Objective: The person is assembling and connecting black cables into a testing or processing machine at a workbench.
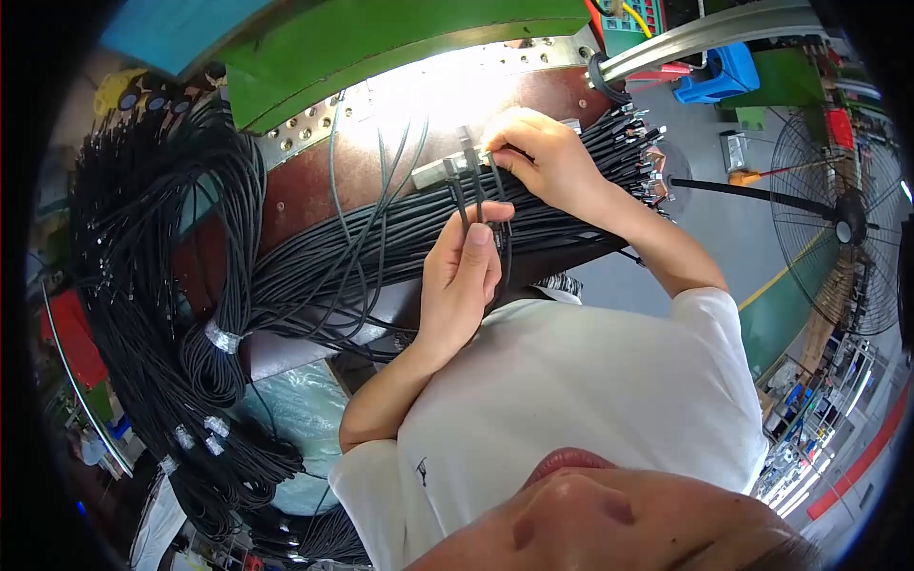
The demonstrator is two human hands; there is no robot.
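My left hand (455,285) is closed around a few thin black cables (459,202), thumb on top. Their upper ends reach a pale metal bar-shaped fixture (433,174) on the workbench. At the right part of that fixture, my right hand (550,160) has thumb and forefinger pinched together beside the cable ends. Whatever lies between those fingertips is too small to make out. Under both hands a thick bundle of black cables (309,252) runs across the bench, with metal-tipped connectors (655,164) at its right end.
Tied black cable coils (224,338) hang over the bench's left side. A green machine beam (400,57) with a bright light spans the back. A metal rail (709,40) stands at the back right. Beyond are a blue stool (728,74) and a caged fan (843,228).
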